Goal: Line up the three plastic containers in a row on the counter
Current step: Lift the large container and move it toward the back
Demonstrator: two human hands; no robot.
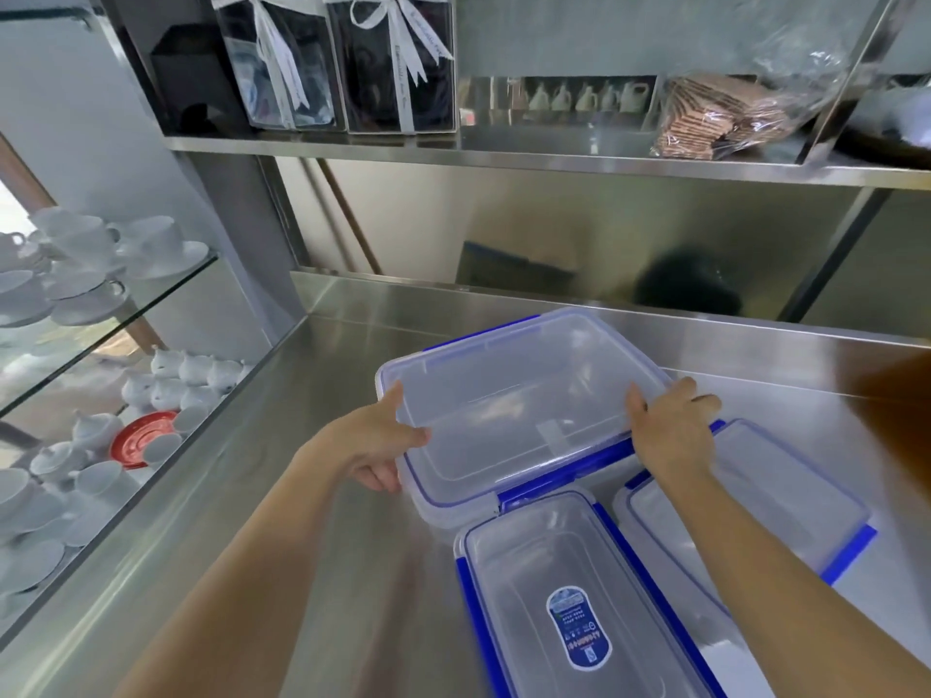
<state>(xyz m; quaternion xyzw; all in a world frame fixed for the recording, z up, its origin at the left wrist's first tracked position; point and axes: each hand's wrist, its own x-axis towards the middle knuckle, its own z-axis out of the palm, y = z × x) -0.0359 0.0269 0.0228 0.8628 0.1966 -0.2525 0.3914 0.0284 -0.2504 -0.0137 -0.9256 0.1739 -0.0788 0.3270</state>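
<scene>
Three clear plastic containers with blue latches stand on the steel counter (322, 496). The largest container (514, 395) is farthest from me, and both hands grip it. My left hand (378, 445) holds its left rim, thumb on the lid. My right hand (670, 425) grips its right front corner. A second container (579, 596) with a blue and white label stands nearest me, touching the large one's front edge. The third container (786, 501) lies to the right, partly hidden under my right forearm.
A glass case on the left holds white cups (101, 244), teapots and a red saucer (143, 438). A steel shelf (554, 158) above carries ribboned dark boxes and a bag of wafers (720, 118). The steel backsplash rises just behind the containers.
</scene>
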